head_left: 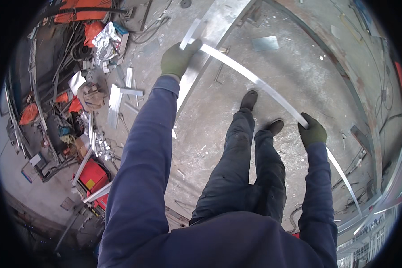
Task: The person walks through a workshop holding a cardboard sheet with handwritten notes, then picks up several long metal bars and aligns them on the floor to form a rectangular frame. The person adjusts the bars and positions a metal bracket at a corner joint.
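Note:
A long, narrow silvery metal strip (254,80) runs between my hands, looking bowed in this wide view. My left hand (178,60), in an olive-green glove, is closed round its far end. A short flat metal piece (191,33) juts up at that hand; whether it joins the strip is hidden by the glove. My right hand (313,130), gloved alike, grips the strip farther along, and the strip continues past it toward the lower right. Beneath my left hand a wide, shiny metal bar (223,29) stretches across from the top of the view.
Metal offcuts (115,105), orange cloths and scrap clutter the floor at left, with a red machine (94,178) nearer me. A loose sheet piece (265,43) lies beyond my shoes. At right, a long dark steel beam (330,58) and cables border the concrete floor (219,111).

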`<act>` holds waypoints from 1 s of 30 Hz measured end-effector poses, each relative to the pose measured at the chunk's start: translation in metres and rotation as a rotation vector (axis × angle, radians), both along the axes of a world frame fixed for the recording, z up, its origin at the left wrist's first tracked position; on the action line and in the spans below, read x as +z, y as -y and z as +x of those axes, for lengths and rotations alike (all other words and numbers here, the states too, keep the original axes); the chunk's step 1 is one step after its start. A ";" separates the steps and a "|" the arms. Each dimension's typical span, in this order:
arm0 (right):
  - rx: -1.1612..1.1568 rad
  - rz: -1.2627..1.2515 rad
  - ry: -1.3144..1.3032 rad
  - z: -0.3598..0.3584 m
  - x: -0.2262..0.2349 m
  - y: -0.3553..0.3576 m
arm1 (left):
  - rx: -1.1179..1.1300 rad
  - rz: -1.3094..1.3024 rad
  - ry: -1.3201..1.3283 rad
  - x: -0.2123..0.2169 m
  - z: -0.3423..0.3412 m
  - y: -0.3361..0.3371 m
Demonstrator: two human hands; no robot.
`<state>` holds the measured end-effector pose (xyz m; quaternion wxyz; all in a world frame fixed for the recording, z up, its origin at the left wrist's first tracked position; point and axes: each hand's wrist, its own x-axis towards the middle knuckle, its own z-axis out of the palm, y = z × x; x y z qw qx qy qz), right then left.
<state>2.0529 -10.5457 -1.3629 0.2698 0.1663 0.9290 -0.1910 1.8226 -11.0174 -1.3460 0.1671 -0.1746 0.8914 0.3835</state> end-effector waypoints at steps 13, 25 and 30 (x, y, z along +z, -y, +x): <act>-0.057 0.012 -0.010 -0.008 -0.020 0.019 | 0.016 -0.078 -0.106 -0.018 0.018 0.017; -0.044 -0.027 -0.021 0.012 -0.041 0.025 | -0.003 -0.076 -0.031 -0.024 0.015 0.032; -0.074 -0.079 -0.035 0.013 -0.046 0.024 | -0.009 -0.106 -0.052 -0.032 0.014 0.034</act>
